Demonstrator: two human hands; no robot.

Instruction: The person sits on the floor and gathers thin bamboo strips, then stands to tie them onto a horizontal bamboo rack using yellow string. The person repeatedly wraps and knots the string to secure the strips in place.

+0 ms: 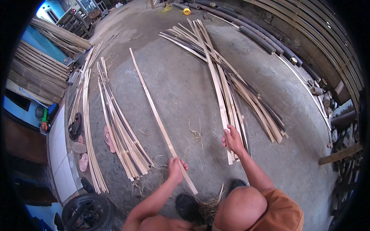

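Observation:
My left hand (176,169) is closed round a long, pale bamboo strip (150,101) near its lower end; the strip runs away from me to the upper left. To the right, my right hand (232,139) grips another light bamboo strip (218,89) at the edge of a crossed pile of strips. Beneath and beside it lie more pale and dark bamboo strips (266,111). Left of my left hand, a bundle of bamboo strips (122,134) rests on the floor. My fingertips are partly hidden by the backs of both hands.
Bamboo poles (257,39) lie along the right wall. Thinner strips (88,134) and pink sandals (109,139) are on the left. A wheel (88,212) stands at the lower left. Fibre shavings (210,208) lie by my feet, and a yellow tape roll (187,11) sits far off.

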